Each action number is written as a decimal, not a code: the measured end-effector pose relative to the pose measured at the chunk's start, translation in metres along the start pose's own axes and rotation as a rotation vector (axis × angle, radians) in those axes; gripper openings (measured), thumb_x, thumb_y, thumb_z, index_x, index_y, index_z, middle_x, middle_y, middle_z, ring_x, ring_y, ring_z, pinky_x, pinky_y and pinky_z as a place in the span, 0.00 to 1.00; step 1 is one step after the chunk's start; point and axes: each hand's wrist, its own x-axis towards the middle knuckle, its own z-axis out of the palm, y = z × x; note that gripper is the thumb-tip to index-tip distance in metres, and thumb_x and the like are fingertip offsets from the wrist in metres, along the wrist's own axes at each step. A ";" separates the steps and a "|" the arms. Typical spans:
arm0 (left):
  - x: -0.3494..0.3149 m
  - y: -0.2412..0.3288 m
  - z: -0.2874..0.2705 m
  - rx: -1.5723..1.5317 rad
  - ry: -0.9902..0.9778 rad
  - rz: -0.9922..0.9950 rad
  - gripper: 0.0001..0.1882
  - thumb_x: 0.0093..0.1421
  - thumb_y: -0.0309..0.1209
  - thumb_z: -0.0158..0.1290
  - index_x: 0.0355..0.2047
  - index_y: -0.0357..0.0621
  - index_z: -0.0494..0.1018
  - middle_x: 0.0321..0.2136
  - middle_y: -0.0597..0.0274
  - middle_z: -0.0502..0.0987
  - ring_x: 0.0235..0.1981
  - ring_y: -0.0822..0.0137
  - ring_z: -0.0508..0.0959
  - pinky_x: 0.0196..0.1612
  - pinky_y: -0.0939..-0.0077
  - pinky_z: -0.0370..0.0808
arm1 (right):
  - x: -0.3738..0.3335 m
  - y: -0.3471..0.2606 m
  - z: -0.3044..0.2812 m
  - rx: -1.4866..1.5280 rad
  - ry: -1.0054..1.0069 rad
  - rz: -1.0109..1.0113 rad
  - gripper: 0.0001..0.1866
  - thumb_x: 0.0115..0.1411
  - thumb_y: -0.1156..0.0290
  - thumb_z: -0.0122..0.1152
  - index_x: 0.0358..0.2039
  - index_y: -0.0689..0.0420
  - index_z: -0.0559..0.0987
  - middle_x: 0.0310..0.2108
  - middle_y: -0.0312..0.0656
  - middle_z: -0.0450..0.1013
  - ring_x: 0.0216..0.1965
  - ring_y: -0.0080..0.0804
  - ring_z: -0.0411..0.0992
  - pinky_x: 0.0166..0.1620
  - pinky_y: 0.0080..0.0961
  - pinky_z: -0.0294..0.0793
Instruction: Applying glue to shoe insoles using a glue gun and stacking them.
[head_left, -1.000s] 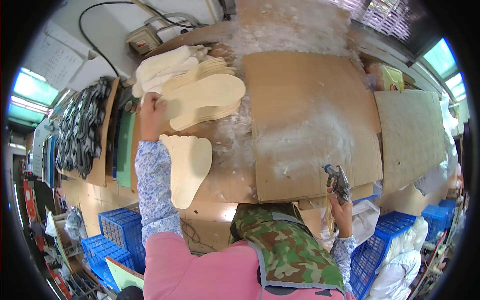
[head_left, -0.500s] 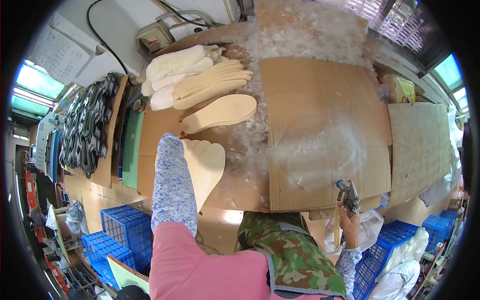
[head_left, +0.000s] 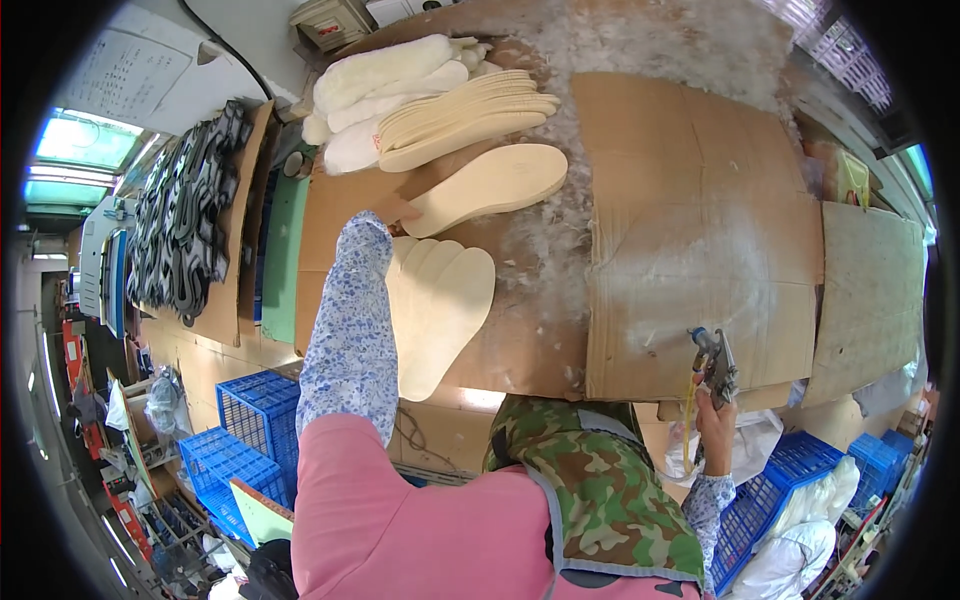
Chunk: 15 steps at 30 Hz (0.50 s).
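Note:
My left hand (head_left: 401, 210), mostly hidden past its floral sleeve, has its fingers closed at the heel end of a cream insole (head_left: 495, 187). That insole has a thick edge; whether several are stacked there I cannot tell. Nearer me, several cream insoles (head_left: 445, 310) lie fanned out, overlapping, beside my left forearm. Farther back is a pile of cream insoles (head_left: 460, 120). At the right, my right hand (head_left: 715, 420) is wrapped round the handle of a metal spray gun (head_left: 718, 365) with a yellowish hose, held above the front edge of the cardboard.
White fleecy insoles (head_left: 385, 80) are heaped at the back left. A large cardboard sheet (head_left: 700, 230), marked with whitish residue, covers the right of the bench. Grey-black pieces (head_left: 185, 215) stand stacked at far left. Blue crates (head_left: 255, 425) flank me below, with another crate (head_left: 785, 480) at right.
The view has shifted, so the bench things sit higher and more to the right. My left fingers show more at the insole's heel. My right hand still grips the spray gun.

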 end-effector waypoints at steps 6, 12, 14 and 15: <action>0.011 -0.045 -0.023 -0.368 0.052 -0.100 0.11 0.53 0.33 0.57 0.32 0.38 0.74 0.20 0.60 0.75 0.17 0.70 0.72 0.19 0.79 0.67 | -0.005 -0.010 0.006 0.020 0.010 -0.064 0.12 0.59 0.72 0.54 0.43 0.57 0.78 0.19 0.24 0.63 0.14 0.09 0.53 0.16 0.14 0.49; -0.025 -0.002 -0.009 -0.750 -0.098 -0.074 0.21 0.56 0.33 0.53 0.50 0.40 0.66 0.43 0.57 0.74 0.42 0.62 0.77 0.40 0.62 0.78 | -0.013 -0.010 0.000 0.045 0.031 0.111 0.12 0.59 0.75 0.55 0.43 0.58 0.77 0.23 0.26 0.66 0.20 0.12 0.56 0.22 0.15 0.56; -0.046 0.013 -0.011 -0.757 -0.050 0.130 0.25 0.59 0.32 0.50 0.56 0.41 0.62 0.47 0.56 0.72 0.48 0.57 0.75 0.44 0.54 0.78 | -0.013 0.000 -0.001 0.022 0.056 0.041 0.11 0.58 0.75 0.55 0.43 0.58 0.77 0.23 0.26 0.65 0.21 0.13 0.57 0.23 0.16 0.56; -0.055 0.019 -0.012 -0.793 -0.069 0.210 0.26 0.60 0.34 0.47 0.58 0.45 0.60 0.49 0.56 0.71 0.47 0.58 0.76 0.38 0.55 0.80 | -0.013 0.002 -0.002 0.032 0.063 0.037 0.11 0.58 0.75 0.55 0.43 0.58 0.77 0.23 0.26 0.65 0.21 0.13 0.57 0.23 0.16 0.56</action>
